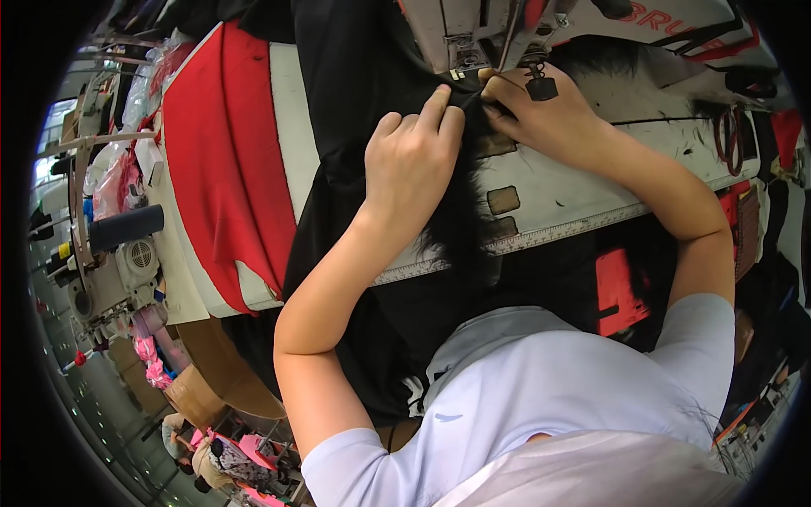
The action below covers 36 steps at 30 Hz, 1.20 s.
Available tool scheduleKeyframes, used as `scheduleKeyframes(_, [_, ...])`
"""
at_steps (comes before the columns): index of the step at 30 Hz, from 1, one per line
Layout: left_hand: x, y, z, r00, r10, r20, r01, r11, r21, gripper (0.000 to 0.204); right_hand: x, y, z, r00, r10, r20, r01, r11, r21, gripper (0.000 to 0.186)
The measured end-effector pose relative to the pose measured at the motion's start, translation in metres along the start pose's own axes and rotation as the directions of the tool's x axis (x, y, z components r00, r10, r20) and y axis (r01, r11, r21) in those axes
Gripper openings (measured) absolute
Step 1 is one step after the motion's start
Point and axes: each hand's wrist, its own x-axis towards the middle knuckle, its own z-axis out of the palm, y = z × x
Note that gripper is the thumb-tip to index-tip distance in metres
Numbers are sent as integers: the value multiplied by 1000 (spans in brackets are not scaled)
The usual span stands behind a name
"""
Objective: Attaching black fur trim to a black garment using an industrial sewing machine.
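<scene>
Black fabric (342,76) with a furry black edge (456,215) runs under the sewing machine's needle area (465,63) and drapes over the table's near edge. My left hand (414,160) lies on this fabric, its fingers curled into it and one finger stretched toward the presser foot. Just right of the needle area, my right hand (545,110) pinches the fabric's edge between thumb and fingers. The fingertips of both hands are close to the foot, and the machine head (583,25) partly overhangs the right hand.
Red fabric (224,160) lies on the white table at the left. A ruler strip (583,232) follows the near edge. Further left stand a motor (139,262) and a cardboard box (198,393). People (220,456) are in the lower left distance.
</scene>
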Motion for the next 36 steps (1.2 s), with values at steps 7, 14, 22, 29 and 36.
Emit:
scheduleKeyframes(7, [24,-18,6,1000,21,11,-22,988,152,1,5,11,2,991,-130,-36,120,969,-214,21])
scheduleKeyframes(14, [28,-38,12,996,88,-33,-85,992,89,14,10,27,17,994,-11,-106,13,1000,22,23])
scheduleKeyframes(22, [21,-33,18,994,19,-106,-17,1000,24,15,8,30,17,989,56,-137,-25,975,222,17])
scheduleKeyframes(29, [26,-31,14,994,57,-95,-54,998,40,11,7,24,18,1000,11,-25,-11,1000,19,26])
scheduleKeyframes(36, [26,-28,14,992,51,-118,-45,998,52,3,11,22,16,993,43,-113,-35,997,75,34])
